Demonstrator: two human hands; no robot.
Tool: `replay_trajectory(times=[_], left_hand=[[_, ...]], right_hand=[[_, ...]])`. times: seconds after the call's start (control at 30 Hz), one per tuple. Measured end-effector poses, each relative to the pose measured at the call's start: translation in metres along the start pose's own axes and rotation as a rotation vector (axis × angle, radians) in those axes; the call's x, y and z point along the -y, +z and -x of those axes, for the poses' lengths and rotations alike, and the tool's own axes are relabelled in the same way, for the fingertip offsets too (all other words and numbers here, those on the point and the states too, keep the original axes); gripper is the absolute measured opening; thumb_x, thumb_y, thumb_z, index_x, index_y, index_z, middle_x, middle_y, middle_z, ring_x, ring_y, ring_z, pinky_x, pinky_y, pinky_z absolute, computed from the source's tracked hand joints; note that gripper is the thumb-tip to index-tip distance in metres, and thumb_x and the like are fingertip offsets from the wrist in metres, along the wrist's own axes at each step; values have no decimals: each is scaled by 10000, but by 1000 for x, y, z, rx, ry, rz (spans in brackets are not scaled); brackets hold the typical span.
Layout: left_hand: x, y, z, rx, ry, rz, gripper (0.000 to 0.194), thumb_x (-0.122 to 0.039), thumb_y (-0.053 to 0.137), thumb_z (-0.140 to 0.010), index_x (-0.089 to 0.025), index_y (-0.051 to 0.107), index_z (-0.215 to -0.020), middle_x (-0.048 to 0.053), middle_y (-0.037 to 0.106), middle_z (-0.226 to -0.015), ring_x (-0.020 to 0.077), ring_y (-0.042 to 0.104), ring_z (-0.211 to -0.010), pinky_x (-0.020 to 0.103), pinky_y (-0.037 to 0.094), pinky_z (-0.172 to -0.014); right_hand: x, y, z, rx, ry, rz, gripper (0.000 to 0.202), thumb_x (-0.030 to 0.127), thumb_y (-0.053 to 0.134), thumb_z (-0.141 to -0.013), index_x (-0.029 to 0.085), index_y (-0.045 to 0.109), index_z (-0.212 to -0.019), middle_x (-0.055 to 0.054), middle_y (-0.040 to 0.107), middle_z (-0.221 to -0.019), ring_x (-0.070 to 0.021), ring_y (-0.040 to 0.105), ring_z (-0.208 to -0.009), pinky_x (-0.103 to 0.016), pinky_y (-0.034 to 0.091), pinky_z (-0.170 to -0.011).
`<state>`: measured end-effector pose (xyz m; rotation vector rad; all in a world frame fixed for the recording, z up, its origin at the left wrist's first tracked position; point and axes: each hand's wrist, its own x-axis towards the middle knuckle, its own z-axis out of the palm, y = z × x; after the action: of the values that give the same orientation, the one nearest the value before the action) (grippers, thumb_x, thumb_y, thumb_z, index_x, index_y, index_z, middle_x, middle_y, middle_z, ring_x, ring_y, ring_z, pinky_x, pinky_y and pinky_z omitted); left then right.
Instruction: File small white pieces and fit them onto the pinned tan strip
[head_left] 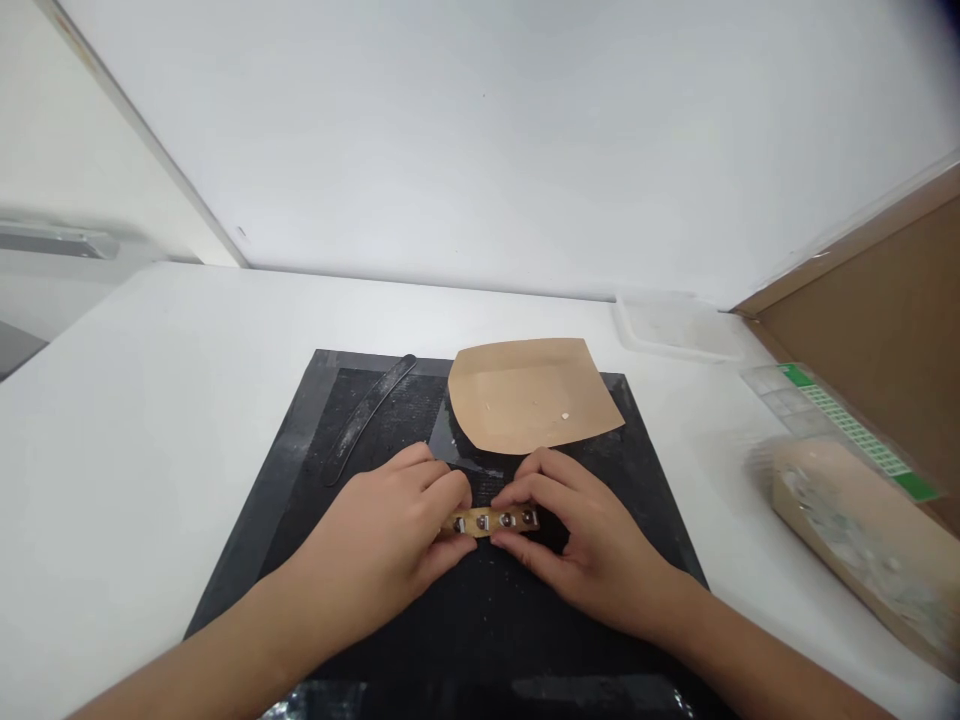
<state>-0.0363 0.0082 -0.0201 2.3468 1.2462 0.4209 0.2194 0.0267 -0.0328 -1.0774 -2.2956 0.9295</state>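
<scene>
A short golden strip (495, 521) lies low over the black mat (487, 610), with several dark, shiny pieces and silvery bits in a row along it. What kind of thing it is, I cannot make out. My left hand (409, 515) pinches its left end between thumb and curled fingers, hiding that end. On the right part, my right hand (581, 530) grips the strip's near and far edges with thumb and fingertips. Just beyond both hands, a tan sheet (532, 390) rests on the mat with small pale crumbs on it.
A curved black nail file (371, 420) lies at the mat's far left. Behind to the right is a clear shallow tray (679, 325). Farther right stand a clear case with a green-and-white label (855, 430) and a tan box (862, 540) holding clear plastic pieces. A white wall closes the back.
</scene>
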Motion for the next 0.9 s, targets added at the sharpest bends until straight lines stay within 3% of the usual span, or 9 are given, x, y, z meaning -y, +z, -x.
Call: replay_trajectory(times=[0.47, 0.9], left_hand=[[1, 1, -1, 8, 5, 15, 178, -231, 764, -955, -215, 587, -940, -8, 662, -889, 219, 567, -871, 304, 404, -664], [0, 1, -1, 34, -17, 0, 152, -278, 733, -990, -216, 599, -951, -1, 677, -917, 222, 571, -893, 322, 438, -685]], right_hand=[[-9, -4, 1, -11, -87, 13, 18, 224, 701, -995, 230, 712, -1007, -42, 673, -1036, -184, 635, -954, -326, 520, -826], [-8, 0, -5, -87, -236, 44, 38, 187, 717, -998, 216, 702, -979, -35, 716, -1002, -186, 626, -968, -347, 512, -864]])
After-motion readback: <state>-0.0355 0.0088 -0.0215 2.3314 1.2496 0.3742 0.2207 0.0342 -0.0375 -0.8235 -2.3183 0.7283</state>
